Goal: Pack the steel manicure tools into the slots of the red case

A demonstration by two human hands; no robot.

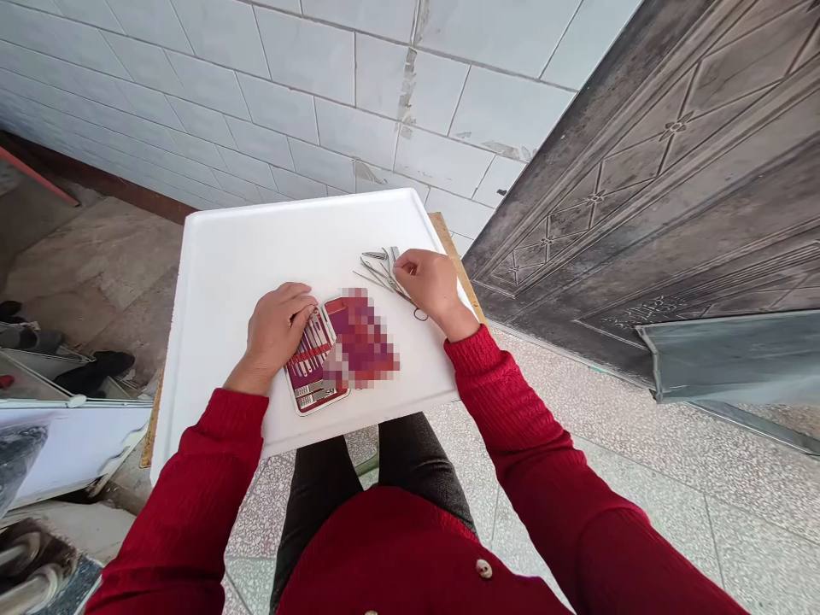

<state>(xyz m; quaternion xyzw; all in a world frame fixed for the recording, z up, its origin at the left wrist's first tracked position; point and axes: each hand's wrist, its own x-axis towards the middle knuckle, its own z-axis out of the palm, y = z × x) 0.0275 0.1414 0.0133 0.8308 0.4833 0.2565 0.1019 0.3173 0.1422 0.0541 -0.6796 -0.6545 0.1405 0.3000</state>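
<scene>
An open manicure case [303,412] lies on the white table, its left half filled with slim metal tools held by a red strap. Over the upper left edge of this case sits my left hand [275,329], fingers bent and thumb drawn in against its rim. Farther right, my right hand [430,286] is closed in a pinch beside a small pile of metal scissors and nippers [383,275]. Whatever lies between those fingertips is too small to make out. A finger loop [420,314] of scissors shows below the right wrist. The case's right half is blurred by pixelation.
The white tabletop [224,256] has a raised rim and rests on a wooden board [458,265]. A tiled wall [307,111] stands behind it, a dark patterned door [641,188] to the right. Household clutter [70,384] is at left.
</scene>
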